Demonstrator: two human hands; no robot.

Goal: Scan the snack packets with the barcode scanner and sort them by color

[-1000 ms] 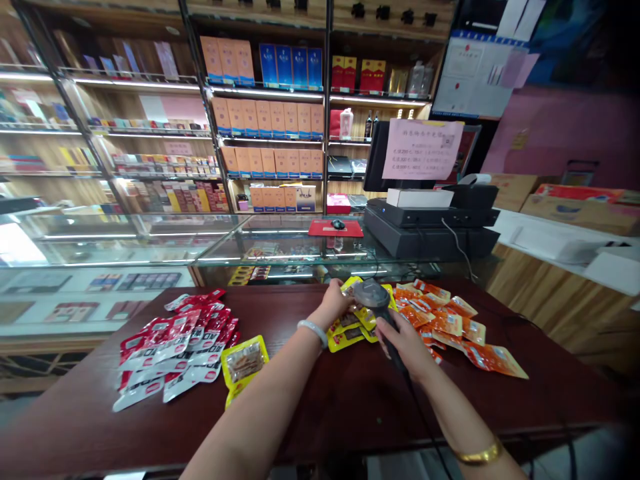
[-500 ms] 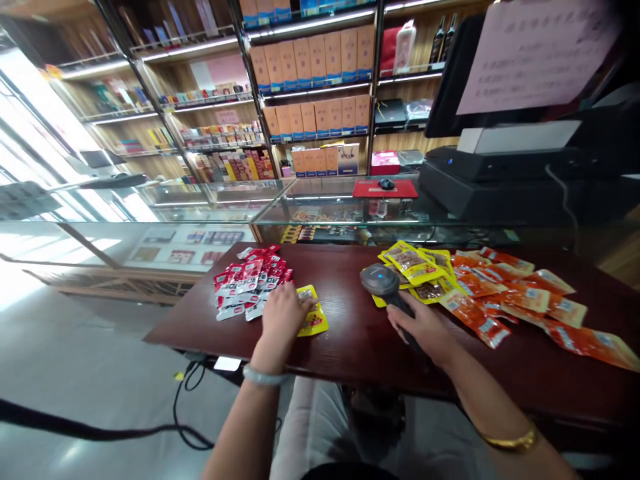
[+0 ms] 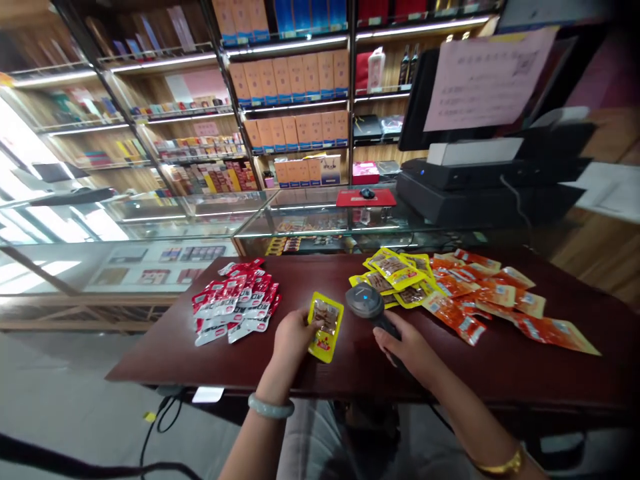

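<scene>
Your left hand [image 3: 293,333] pinches a yellow snack packet [image 3: 325,327] by its edge, tilted face-up over the dark tabletop [image 3: 350,373], long axis running away from you. Just right of that grip, your right hand [image 3: 407,347] is clenched around the barcode scanner [image 3: 367,303], head beside the packet.

left grip [image 3: 293,335] pinches yellow packet [image 3: 325,326] above table [image 3: 210,353] | right grip [image 3: 407,343] wraps scanner [image 3: 367,303], head beside packet | red packets [image 3: 235,300] left of left grip | yellow pile [image 3: 397,273], orange pile [image 3: 490,293] beyond right grip
</scene>
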